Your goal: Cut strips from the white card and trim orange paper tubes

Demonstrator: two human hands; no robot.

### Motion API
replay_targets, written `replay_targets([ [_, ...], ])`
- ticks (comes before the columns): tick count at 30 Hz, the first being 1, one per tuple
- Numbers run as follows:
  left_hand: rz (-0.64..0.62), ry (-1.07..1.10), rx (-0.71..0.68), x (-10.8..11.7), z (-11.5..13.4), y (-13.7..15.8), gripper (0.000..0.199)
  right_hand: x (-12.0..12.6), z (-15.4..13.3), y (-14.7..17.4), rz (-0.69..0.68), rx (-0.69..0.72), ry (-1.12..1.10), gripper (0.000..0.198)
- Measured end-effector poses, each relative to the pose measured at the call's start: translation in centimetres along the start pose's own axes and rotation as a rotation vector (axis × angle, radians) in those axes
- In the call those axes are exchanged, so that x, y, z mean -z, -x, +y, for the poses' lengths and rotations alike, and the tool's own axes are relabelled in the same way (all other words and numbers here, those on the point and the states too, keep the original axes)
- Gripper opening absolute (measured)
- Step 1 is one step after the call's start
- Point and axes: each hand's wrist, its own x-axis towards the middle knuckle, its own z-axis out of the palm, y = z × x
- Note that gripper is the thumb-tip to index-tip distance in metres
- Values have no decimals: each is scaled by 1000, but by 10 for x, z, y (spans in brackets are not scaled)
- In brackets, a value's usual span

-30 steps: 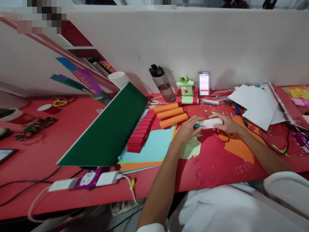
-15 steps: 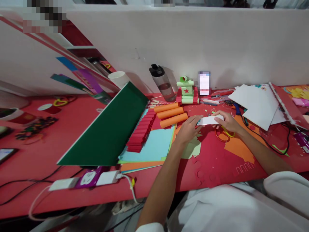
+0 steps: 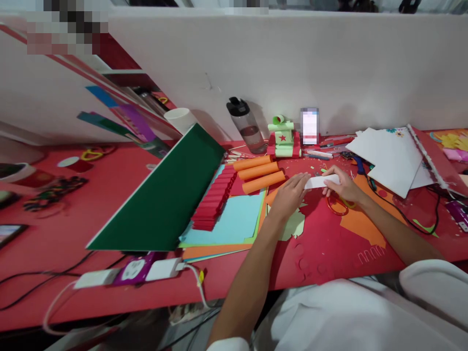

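Between my two hands is a white strip of folded paper point(image 3: 315, 182), raised a little over the red table. My right hand point(image 3: 341, 184) pinches its right end, thumb on top. My left hand point(image 3: 294, 189) covers the left end, fingers together and pressed over it. Under my right hand lie scissors point(image 3: 338, 206) with red and yellow handles. Three orange paper rolls point(image 3: 261, 181) rest just left of my left hand, and a cut piece of light green paper point(image 3: 294, 224) lies below it.
A green board point(image 3: 164, 195) leans at the left beside red folded paper strips point(image 3: 214, 200) on blue sheets point(image 3: 237, 222). At the back stand a water bottle point(image 3: 248, 127), a green paper model point(image 3: 284, 139) and a phone point(image 3: 310, 126). White sheets point(image 3: 389, 153) lie at the right.
My left hand has slid slightly right along the white paper strip, its fingers now lying over the left end. My right hand keeps its pinch almost in place.
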Motion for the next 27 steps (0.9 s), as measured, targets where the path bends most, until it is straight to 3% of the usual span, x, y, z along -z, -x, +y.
replay_targets([
  [10,-134,-110,28,-3,3,1,56,-2,-6,3,8,11,52,29],
  [17,-76,-27,-22,9,3,-1,44,5,-9,4,62,-5,177,23],
  [20,37,3,9,21,-10,0,41,13,-10,2,47,35,281,21],
  [23,147,-20,129,37,-34,2,33,17,-11,2,1,95,439,19],
  [27,141,-90,311,54,-68,9,35,16,-11,2,-74,117,550,21],
])
